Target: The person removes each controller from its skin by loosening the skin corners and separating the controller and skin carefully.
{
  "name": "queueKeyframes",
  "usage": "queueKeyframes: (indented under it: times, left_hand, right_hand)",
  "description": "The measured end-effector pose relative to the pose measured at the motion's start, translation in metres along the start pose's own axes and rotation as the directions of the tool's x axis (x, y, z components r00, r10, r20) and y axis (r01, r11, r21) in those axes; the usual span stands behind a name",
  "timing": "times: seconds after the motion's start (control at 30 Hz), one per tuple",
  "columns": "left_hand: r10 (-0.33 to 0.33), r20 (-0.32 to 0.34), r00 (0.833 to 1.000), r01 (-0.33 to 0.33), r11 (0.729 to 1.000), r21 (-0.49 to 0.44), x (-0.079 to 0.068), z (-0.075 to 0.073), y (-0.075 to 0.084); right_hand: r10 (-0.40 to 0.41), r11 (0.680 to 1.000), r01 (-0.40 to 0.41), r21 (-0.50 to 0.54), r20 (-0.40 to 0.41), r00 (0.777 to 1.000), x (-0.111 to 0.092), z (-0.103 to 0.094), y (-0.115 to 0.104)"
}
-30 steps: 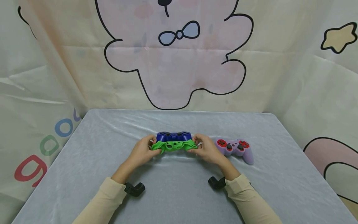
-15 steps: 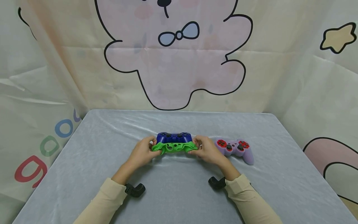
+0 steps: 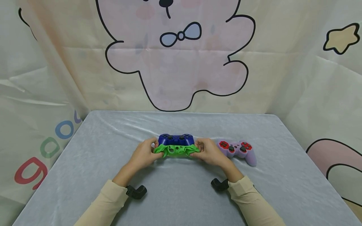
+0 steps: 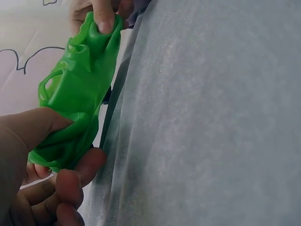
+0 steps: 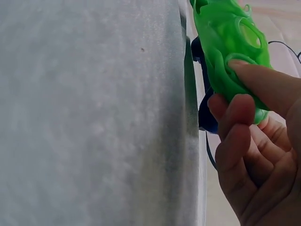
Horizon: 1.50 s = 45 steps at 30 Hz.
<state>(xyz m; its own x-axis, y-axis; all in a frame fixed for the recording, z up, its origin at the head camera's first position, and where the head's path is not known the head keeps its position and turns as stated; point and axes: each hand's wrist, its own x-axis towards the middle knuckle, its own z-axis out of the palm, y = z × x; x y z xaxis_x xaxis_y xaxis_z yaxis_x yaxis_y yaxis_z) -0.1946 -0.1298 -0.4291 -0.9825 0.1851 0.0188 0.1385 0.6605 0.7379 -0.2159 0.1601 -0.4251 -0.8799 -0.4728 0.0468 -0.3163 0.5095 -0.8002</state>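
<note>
A bright green silicone controller cover (image 3: 177, 151) with round cut-outs is stretched between both hands. My left hand (image 3: 144, 153) pinches its left end, the thumb pressed into the soft material in the left wrist view. At the other end my right hand (image 3: 210, 152) grips it between thumb and fingers, its thumb dug into a fold (image 5: 233, 70) of the cover. Just behind it, a dark blue game controller (image 3: 176, 139) lies on the table, its lower part hidden by the cover.
To the right of my right hand lies a game controller in a lilac cover (image 3: 237, 152) with red button areas. A grey cloth (image 3: 178, 194) covers the table. Printed curtains (image 3: 181, 78) hang behind and at both sides.
Both hands keep hold of the green cover, which shifts slightly down toward me and changes shape a little. The controllers stay in place on the table.
</note>
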Motion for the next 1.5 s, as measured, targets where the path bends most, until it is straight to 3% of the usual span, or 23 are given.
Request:
queueKeyframes:
  times: [0.07,0.33,0.5,0.8,1.03,1.37,1.5]
  left_hand:
    - [0.004,0.011,1.000,-0.004,1.000,0.001,0.000,0.001,0.001]
    - [0.035,0.213,0.976,-0.022,0.998,-0.065,-0.002,0.008,0.001]
    - [0.047,0.232,0.972,-0.030,0.996,-0.080,-0.003,0.006,0.000]
    - [0.112,0.241,0.964,-0.058,0.974,-0.220,-0.001,-0.003,0.000]
    - [0.141,0.244,0.960,-0.078,0.964,-0.253,-0.001,-0.001,-0.001]
    - [0.223,0.304,0.926,-0.149,0.957,-0.248,-0.001,-0.001,-0.003]
    - [0.233,0.307,0.923,-0.152,0.952,-0.266,0.000,-0.003,-0.002]
  right_hand:
    - [-0.010,1.000,0.010,0.010,0.009,1.000,0.000,0.001,0.001]
    - [-0.019,0.999,0.012,0.035,0.200,0.980,0.003,0.008,-0.005]
    - [-0.009,0.996,-0.010,0.091,0.213,0.977,0.002,0.007,-0.008]
    - [-0.042,0.978,0.001,0.211,0.192,0.980,0.001,0.003,-0.009]
    - [-0.054,0.979,0.014,0.204,0.191,0.980,0.000,0.004,-0.006]
    - [-0.068,0.979,0.023,0.204,0.214,0.974,0.000,0.003,-0.007]
    - [-0.073,0.978,0.028,0.208,0.213,0.974,0.000,0.003,-0.007]
